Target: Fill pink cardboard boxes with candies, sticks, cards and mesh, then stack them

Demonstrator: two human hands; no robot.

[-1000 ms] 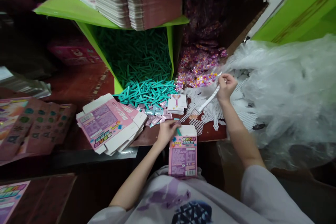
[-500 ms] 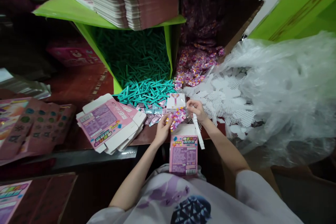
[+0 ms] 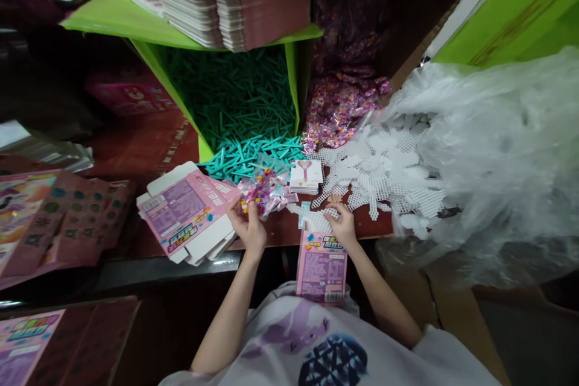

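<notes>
My left hand point(image 3: 248, 228) pinches a clear bag of colourful beads point(image 3: 265, 186), held over the small pink and teal sachets point(image 3: 289, 195). My right hand point(image 3: 342, 224) is closed on a white mesh pegboard point(image 3: 322, 218) at the top end of a pink printed box point(image 3: 322, 268). That box rests against my lap at the table edge. A teal sachet point(image 3: 303, 215) lies beside the pegboard, just above the box. Past my hands sits a small stack of white picture cards point(image 3: 306, 175).
Teal plastic sticks point(image 3: 253, 154) spill from a green bin point(image 3: 294, 87). Bead bags point(image 3: 339, 111) fill a carton behind. White pegboards point(image 3: 384, 169) lie to the right beside a large clear plastic bag point(image 3: 502, 151). Flat pink boxes point(image 3: 187, 211) are piled at left.
My left hand has moved left with the bead bag, away from the box. My right hand has brought the pegboard from hanging beside the box to its top end.
</notes>
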